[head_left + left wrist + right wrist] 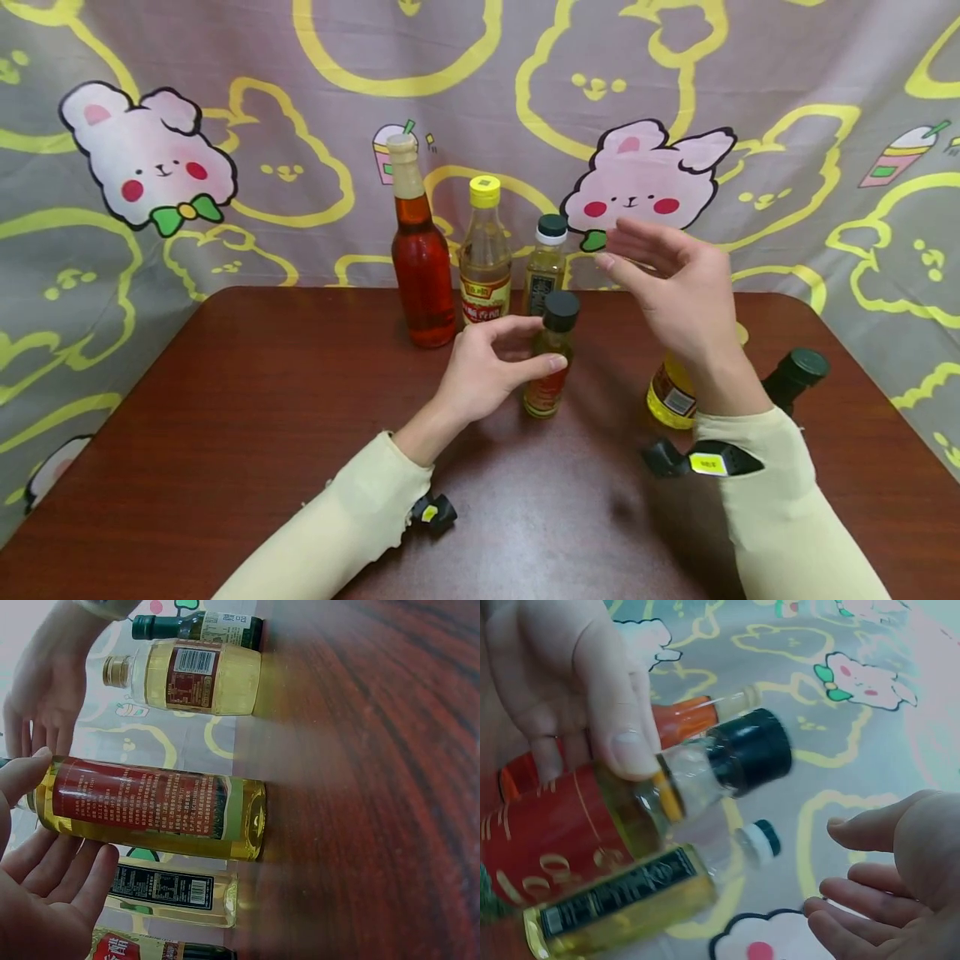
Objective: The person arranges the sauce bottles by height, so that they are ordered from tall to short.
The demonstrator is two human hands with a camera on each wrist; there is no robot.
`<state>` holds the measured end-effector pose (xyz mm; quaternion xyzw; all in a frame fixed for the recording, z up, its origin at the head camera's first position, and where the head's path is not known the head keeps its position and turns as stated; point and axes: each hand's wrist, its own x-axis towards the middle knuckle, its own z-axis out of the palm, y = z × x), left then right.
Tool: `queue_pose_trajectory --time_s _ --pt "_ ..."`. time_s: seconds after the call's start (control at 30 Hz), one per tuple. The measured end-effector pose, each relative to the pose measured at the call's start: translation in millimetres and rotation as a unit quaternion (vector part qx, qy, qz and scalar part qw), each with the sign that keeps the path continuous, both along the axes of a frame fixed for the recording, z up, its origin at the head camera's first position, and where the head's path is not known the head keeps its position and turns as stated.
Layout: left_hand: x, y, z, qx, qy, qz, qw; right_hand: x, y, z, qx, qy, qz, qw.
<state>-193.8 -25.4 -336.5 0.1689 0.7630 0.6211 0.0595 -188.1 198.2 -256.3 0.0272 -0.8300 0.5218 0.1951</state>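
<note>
My left hand [483,371] holds a small oil bottle [546,387] with a red label and a black cap [561,311]. Its thumb lies across the near side, below the neck, and the fingers reach around behind. The bottle stands about upright; I cannot tell whether its base touches the table. To the right, my right hand [686,292] is raised in the air, fingers extended and apart from every bottle. In the right wrist view that hand [900,877] faces the capped end of the oil bottle [562,832], with nothing in its grasp.
Behind the left hand stand a tall bottle of red liquid [423,283], a yellow-capped bottle [486,258] and a dark-labelled bottle [546,267]. Beside the right forearm are a yellow oil bottle [671,396] and a dark green bottle [798,371]. A patterned cloth [285,150] hangs behind the brown table [247,400].
</note>
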Motion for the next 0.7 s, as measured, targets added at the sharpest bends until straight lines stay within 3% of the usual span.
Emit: queue_pose_trajectory --time_s 0.4,0.7 --pt "0.7 -0.6 -0.8 0.001 -0.006 0.003 1.0 36.2 51.2 9.8 0.023 0.041 -0.044 0.9979" --pt "0.6 -1.1 0.6 -0.003 -0.016 -0.002 0.9999 59.6 90.6 -1.3 0.007 0.042 -0.09 0.995"
